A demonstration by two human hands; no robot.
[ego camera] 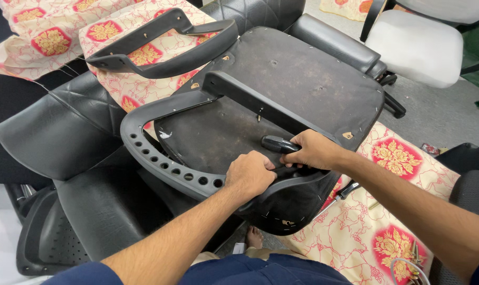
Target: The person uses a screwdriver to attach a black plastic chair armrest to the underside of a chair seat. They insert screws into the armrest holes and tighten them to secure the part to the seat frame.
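— What's biggest in front of them?

— The upturned chair seat (281, 105), underside up, filling the middle. A black armrest (165, 153) curves round its edge from nine o'clock down to six, a row of holes along it. Its bracket arm runs across the seat base toward three o'clock.

— How far along does it look?

— I'd judge partway. This armrest sits against the base, but a second armrest (165, 47) lies loose up at eleven o'clock on patterned fabric (118, 79), so that side looks not yet fitted. Whether this one is fully fastened, I cannot tell.

— And the hands?

— The left hand (250, 174), near six o'clock of the seat, is curled down over the armrest's lower end, fingers pressed together and gripping it. The right hand (313, 150), just beside it toward four o'clock, is closed round the dark handle of a tool (279, 143), likely a screwdriver; its tip is hidden.

— Anything smaller?

— Staples dot the seat's rim.
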